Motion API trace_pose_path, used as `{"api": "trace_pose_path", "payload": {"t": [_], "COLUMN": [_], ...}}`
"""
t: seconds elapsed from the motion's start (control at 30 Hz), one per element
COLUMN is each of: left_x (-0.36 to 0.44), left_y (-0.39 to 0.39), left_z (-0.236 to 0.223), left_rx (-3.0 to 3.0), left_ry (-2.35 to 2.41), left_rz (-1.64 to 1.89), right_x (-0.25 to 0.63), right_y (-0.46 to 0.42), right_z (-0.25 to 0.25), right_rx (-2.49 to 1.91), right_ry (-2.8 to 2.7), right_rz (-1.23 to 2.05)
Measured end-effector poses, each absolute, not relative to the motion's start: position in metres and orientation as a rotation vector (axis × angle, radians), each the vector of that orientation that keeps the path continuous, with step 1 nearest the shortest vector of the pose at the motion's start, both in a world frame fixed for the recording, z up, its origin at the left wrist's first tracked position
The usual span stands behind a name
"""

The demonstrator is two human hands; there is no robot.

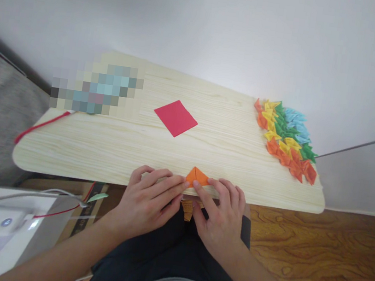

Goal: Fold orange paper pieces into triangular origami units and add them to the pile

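A small orange folded paper (pixel 195 175) lies at the table's near edge, its point facing away from me and a crease running down its middle. On its left corner are the fingertips of my left hand (pixel 151 196), bent and close together. My right hand (pixel 221 210) presses the paper's lower middle with its index finger, while other fingertips touch the right corner. Both thumbs are low, by the table edge. Farther back on the table lies a red paper square (pixel 175 118), turned so that one corner points toward me.
Many small folded paper pieces (pixel 285 138) in orange, yellow, green and blue cluster at the table's right end. A pixelated light-blue thing (pixel 107 89) with a red cable (pixel 43 127) lies at the left. Below left stands a white box-like surface (pixel 43 213) with cables.
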State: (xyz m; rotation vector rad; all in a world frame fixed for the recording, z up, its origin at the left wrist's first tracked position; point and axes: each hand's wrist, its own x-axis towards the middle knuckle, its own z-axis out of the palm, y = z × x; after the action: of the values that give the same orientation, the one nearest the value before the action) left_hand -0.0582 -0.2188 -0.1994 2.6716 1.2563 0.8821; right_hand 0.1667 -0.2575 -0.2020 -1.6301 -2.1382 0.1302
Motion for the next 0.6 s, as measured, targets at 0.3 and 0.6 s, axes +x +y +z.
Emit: {"api": "trace_pose_path", "payload": {"t": [0.3,0.6], "left_x": [-0.056,-0.059], "left_y": [-0.224,-0.232], "left_z": [-0.207,-0.213], "left_rx": [2.66,2.588], "left_ry": [1.325,1.398], "left_rz": [0.96,1.04], "right_x": [0.166,0.163], "right_y": [-0.26,-0.262], "right_z": [-0.209,-0.211], "right_rx": [-1.639,-1.621], "right_ry": [-2.12,-2.095], "right_rz": [0.079,0.08]}}
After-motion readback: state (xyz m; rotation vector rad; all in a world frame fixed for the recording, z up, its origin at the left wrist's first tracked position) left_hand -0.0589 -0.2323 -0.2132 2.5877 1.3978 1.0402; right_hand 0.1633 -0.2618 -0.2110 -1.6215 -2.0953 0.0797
